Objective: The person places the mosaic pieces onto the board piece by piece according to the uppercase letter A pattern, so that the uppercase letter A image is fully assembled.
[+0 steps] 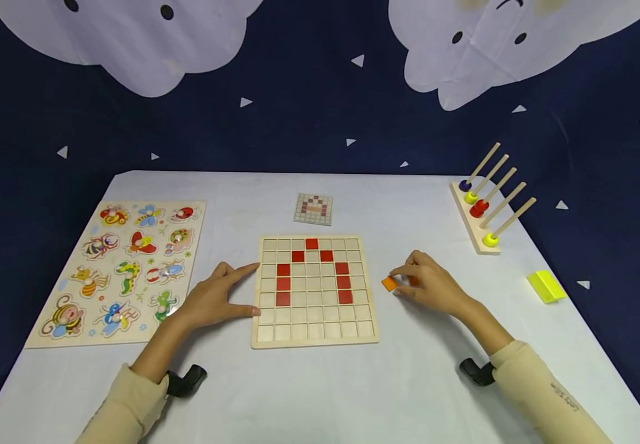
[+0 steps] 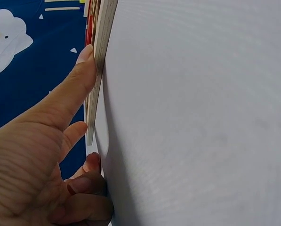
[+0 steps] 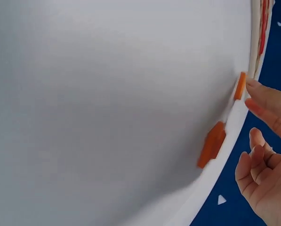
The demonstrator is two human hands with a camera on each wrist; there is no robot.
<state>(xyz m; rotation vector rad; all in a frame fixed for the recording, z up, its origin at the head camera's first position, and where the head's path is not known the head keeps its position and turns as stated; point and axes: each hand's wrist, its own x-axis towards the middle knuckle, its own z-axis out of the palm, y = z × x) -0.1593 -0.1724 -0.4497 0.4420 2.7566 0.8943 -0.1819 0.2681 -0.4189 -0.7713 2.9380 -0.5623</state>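
Observation:
A wooden grid board [image 1: 314,343] lies in the middle of the table, with several red square tiles [image 1: 283,284] set in an arch shape in its cells. My left hand [image 1: 211,299] rests at its left edge, forefinger and thumb spread straight against the rim; the left wrist view shows the thumb on the board's edge [image 2: 102,42]. Right of the board, my right hand [image 1: 433,287] pinches an orange tile [image 1: 389,283] between thumb and forefinger. More orange tiles [image 3: 212,145] lie on the table under that hand, partly hidden from the head view.
A small pattern card [image 1: 313,209] lies behind the board. To the left is an insect puzzle [image 1: 199,216]. A peg stand [image 1: 486,249] with coloured beads stands at the back right, and a yellow block [image 1: 546,287] sits near the right edge.

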